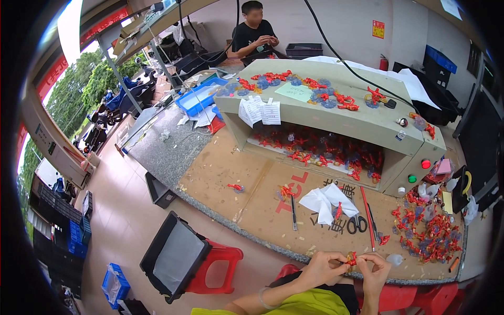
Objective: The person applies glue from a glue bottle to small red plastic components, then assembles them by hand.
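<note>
Just off the table's front edge, my left hand (326,268) pinches a small red and yellow plastic figurine (352,259) between thumb and fingertips. From the other side my right hand (375,266) closes its thumb and forefinger at the figurine's edge. Exactly where the right fingertips grip is too small to make out. Beyond my hands lie black-handled scissors (357,224), a long red stick (367,218) and white tissue (321,203) with a red figurine on it. A large heap of red, blue and clear figurines (430,231) sits to the right of my right hand.
A grey-green cabinet (315,121) stands on the cardboard-covered table (252,210), with figurines on top and inside. Tweezers (294,212) lie left of the tissue. A black bin (176,254) rests on a red stool (220,268). A person (255,34) sits beyond the cabinet.
</note>
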### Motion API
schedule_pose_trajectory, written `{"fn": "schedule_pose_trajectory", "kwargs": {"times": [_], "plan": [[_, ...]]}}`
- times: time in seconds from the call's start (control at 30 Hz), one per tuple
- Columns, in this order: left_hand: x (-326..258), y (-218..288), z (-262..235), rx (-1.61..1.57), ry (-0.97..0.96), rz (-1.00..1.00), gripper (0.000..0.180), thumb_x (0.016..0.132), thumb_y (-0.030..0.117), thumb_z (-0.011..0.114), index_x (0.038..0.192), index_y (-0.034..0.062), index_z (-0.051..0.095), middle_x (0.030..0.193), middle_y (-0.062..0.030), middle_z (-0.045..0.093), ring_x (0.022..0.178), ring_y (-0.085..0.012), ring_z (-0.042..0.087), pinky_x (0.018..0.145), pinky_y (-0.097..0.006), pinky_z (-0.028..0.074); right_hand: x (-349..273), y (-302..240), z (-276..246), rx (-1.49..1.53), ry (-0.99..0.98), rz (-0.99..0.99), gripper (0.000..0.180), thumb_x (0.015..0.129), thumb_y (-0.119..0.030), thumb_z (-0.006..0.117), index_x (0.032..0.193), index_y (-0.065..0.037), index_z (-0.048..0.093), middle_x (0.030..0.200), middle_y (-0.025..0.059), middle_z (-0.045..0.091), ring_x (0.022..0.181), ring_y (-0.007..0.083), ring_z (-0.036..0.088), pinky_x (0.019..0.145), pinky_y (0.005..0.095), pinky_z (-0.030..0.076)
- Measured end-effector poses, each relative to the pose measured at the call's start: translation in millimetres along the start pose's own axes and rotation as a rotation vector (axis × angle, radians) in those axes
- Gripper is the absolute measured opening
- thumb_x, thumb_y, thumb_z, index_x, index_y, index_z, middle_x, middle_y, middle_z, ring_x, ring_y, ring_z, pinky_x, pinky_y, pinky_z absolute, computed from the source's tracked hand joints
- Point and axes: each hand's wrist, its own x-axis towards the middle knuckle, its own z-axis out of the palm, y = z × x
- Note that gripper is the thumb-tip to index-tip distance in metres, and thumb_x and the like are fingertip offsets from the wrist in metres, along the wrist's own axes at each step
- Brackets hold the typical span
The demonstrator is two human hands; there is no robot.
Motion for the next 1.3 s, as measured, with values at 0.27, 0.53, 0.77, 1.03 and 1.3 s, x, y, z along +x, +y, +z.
{"fn": "schedule_pose_trajectory", "kwargs": {"times": [0.27, 0.53, 0.77, 1.03, 1.3], "plan": [[-1, 17, -3, 0.076, 0.016, -0.044, 0.014, 0.084, 0.004, 0.064, 0.091, -0.0073, 0.064, 0.08, -0.0059, 0.067, 0.075, -0.0066, 0.061, 0.063, -0.022, 0.051, 4, -3, 2, 0.02, -0.01, -0.01, 0.006, 0.07, 0.003, 0.068, 0.076, 0.004, 0.067, 0.073, 0.0102, 0.064, 0.071, 0.0172, 0.058, 0.069, 0.0273, 0.043], [-13, 5, 3, 0.008, 0.017, -0.028, 0.013, 0.084, 0.004, 0.064, 0.09, -0.0076, 0.065, 0.081, -0.006, 0.067, 0.075, -0.0072, 0.061, 0.064, -0.023, 0.051, -10, -4, -2, 0.035, -0.023, 0.008, 0.006, 0.071, 0.003, 0.068, 0.077, 0.005, 0.067, 0.073, 0.0097, 0.064, 0.071, 0.0161, 0.058, 0.068, 0.0267, 0.043], [-4, -4, -2, -0.018, 0.036, -0.054, 0.009, 0.084, 0.002, 0.064, 0.09, -0.0042, 0.065, 0.08, -0.0022, 0.065, 0.073, -0.0048, 0.059, 0.063, -0.02, 0.048, -3, 0, 0, 0.006, -0.019, -0.018, 0.006, 0.072, 0.003, 0.067, 0.078, 0.004, 0.067, 0.074, 0.0096, 0.065, 0.071, 0.0166, 0.058, 0.068, 0.0281, 0.043], [8, -4, -4, -0.173, 0.033, -0.112, 0.012, 0.079, -0.011, 0.063, 0.09, -0.0101, 0.064, 0.089, -0.0123, 0.066, 0.08, -0.015, 0.064, 0.074, -0.026, 0.055, 5, 8, -3, -0.008, -0.039, 0.007, 0.006, 0.073, -0.001, 0.071, 0.078, 0.001, 0.069, 0.075, 0.0075, 0.067, 0.07, 0.0138, 0.058, 0.067, 0.0274, 0.043], [7, -14, 1, -0.053, 0.059, -0.092, 0.012, 0.078, -0.01, 0.064, 0.09, -0.0088, 0.064, 0.088, -0.0115, 0.067, 0.082, -0.0139, 0.064, 0.072, -0.024, 0.054, -2, 17, -9, -0.016, -0.097, 0.038, 0.007, 0.074, 0.0, 0.071, 0.08, 0.003, 0.069, 0.078, 0.009, 0.066, 0.074, 0.0135, 0.059, 0.07, 0.0257, 0.044]]}}
